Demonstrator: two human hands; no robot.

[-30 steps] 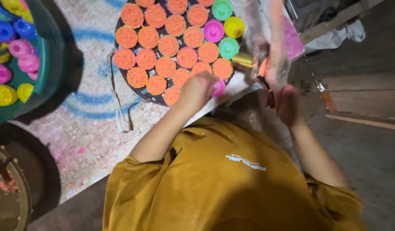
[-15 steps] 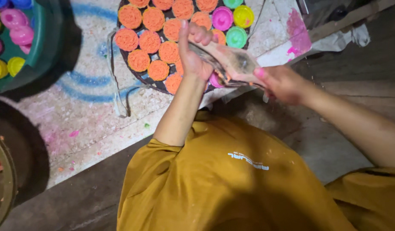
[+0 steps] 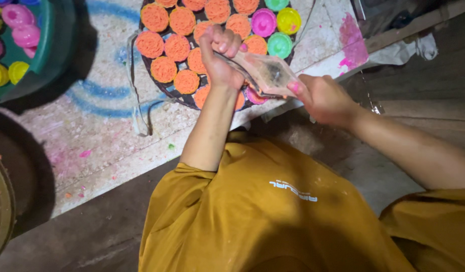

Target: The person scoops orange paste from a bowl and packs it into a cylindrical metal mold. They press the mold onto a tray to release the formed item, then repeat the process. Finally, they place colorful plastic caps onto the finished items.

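Both hands gripped a clear plastic piping bag, the left hand clenched around its upper end and the right hand pinching its lower end, the bag stretched between them just above the round dark tray of orange-filled cups.
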